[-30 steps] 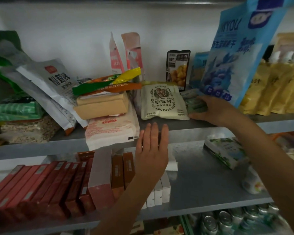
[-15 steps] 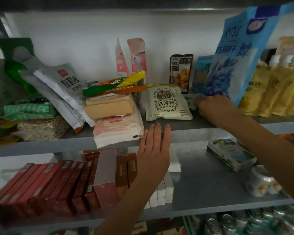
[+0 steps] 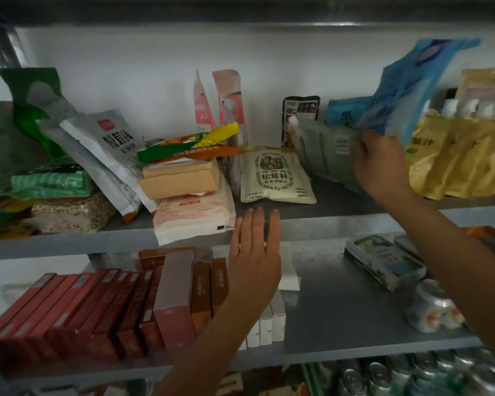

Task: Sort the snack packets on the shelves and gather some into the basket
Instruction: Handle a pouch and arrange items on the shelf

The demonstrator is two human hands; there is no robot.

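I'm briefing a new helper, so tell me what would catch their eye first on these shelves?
The right hand grips a grey-green pouch at the upper shelf, a big blue bag tilted above it. The left hand spreads open at that shelf's front edge, beside red boxes lined along the lower shelf.

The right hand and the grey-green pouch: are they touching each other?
Touching. The head view shows the right hand with its fingers curled over the edge of the grey-green pouch, gripping it.

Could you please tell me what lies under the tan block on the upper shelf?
A white bag with pink print; its rear part is hidden beneath the tan block.
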